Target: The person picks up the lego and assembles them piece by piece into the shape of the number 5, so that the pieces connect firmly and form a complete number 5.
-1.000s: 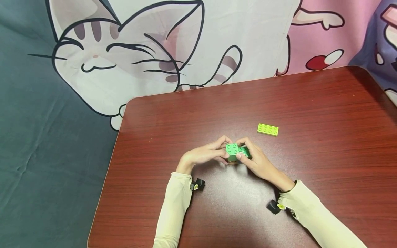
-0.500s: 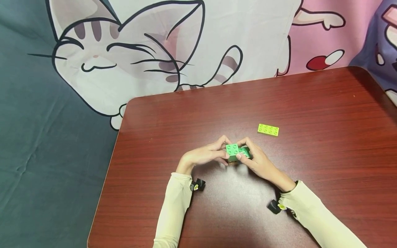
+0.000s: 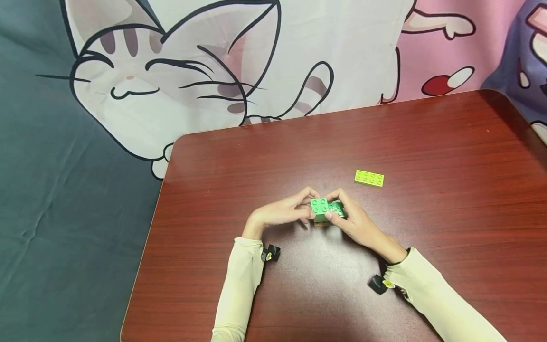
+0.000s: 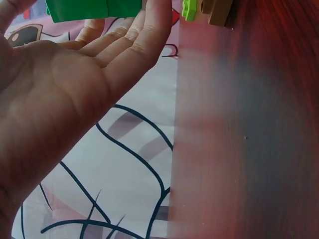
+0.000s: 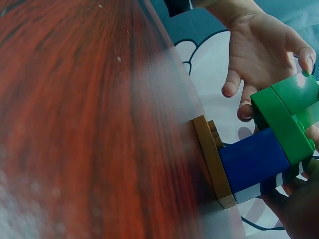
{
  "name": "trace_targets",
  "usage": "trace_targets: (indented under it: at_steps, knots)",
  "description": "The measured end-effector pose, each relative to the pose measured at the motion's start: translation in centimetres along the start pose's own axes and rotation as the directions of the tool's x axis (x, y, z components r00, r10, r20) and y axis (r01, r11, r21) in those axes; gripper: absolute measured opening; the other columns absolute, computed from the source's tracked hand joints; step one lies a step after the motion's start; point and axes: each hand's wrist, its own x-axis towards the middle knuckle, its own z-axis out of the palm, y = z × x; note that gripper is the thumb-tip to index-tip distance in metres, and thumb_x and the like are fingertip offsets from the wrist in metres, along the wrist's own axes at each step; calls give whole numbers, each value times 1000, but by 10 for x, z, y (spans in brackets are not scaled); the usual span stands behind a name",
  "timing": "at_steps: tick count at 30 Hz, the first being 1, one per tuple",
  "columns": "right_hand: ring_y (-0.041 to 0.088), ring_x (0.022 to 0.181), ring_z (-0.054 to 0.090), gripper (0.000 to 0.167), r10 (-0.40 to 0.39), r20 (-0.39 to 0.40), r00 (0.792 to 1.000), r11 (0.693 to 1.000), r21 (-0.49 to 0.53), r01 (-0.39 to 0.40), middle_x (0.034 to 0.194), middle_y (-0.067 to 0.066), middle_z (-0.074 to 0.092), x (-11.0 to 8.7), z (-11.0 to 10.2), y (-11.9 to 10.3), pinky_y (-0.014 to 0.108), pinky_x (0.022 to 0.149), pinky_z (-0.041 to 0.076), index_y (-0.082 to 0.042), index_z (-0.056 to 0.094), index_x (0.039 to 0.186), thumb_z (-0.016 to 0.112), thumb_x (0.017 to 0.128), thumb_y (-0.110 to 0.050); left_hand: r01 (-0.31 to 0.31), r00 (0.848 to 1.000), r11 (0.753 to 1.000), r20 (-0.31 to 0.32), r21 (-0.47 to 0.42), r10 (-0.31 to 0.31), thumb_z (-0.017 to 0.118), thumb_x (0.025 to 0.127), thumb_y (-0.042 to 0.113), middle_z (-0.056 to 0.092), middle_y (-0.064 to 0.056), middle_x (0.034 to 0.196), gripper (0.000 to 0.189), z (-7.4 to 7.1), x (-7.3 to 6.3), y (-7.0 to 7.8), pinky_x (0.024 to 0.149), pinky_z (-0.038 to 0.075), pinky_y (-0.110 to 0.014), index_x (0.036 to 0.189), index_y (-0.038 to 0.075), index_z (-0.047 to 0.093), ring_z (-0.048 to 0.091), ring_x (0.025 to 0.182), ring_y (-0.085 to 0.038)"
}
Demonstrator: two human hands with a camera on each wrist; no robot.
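A small stack of toy building bricks stands between both hands. In the right wrist view it has a thin brown brick (image 5: pixel 214 164) at the bottom, a blue brick (image 5: pixel 254 159) on that, and a longer green brick (image 5: pixel 283 124) across the blue one. A square green brick (image 3: pixel 319 205) with studs on top sits at the left end of the long one. My left hand (image 3: pixel 284 210) pinches the square brick between thumb and forefinger, its lower fingers off the stack. My right hand (image 3: pixel 352 221) grips the long green brick from the right, thumb in front, forefinger behind.
A flat lime-green brick (image 3: pixel 369 178) lies on the brown table (image 3: pixel 239 171), beyond the right hand. A cloth printed with cartoon cats (image 3: pixel 171 109) hangs behind the table's far edge. Both sleeves carry a small black wrist camera (image 3: pixel 378 284).
The lower fingers of my left hand have drawn back from the base of the stack. The right hand and the bricks stay where they were.
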Motion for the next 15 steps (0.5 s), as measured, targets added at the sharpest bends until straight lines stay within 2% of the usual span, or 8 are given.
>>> trace_targets:
  at_steps: [5,7,11,15]
  knots:
    - [18,81,54,26,3,3,1000,1000,6,-3,96,12,58,0,0,1,29,69,47,4,47,105,58,81,7,-34,999,999,19,36,34,65,85,2,58,-12,111,49,1,2,-1,84,48,-40,119,6,31,57,99,-39]
    - [17,81,54,26,0,2,1000,1000,8,0,96,12,58,0,-1,1,29,69,47,4,47,104,58,81,7,-31,999,998,-6,63,31,67,84,2,60,-11,109,48,3,4,-1,85,48,-34,117,6,32,59,101,-32]
    - [17,80,54,26,-6,2,1000,1000,13,6,96,12,58,0,-1,3,28,68,47,4,47,104,58,80,8,-14,997,991,-70,136,24,66,86,7,63,-9,100,40,6,7,2,82,49,-31,113,6,36,63,91,-18]
    - [16,81,55,26,-5,7,1000,1000,24,4,97,12,58,0,0,4,28,69,48,3,47,104,58,81,7,1,994,982,-110,189,20,67,86,10,64,-6,95,37,8,7,4,79,50,-31,110,7,39,64,86,-17]
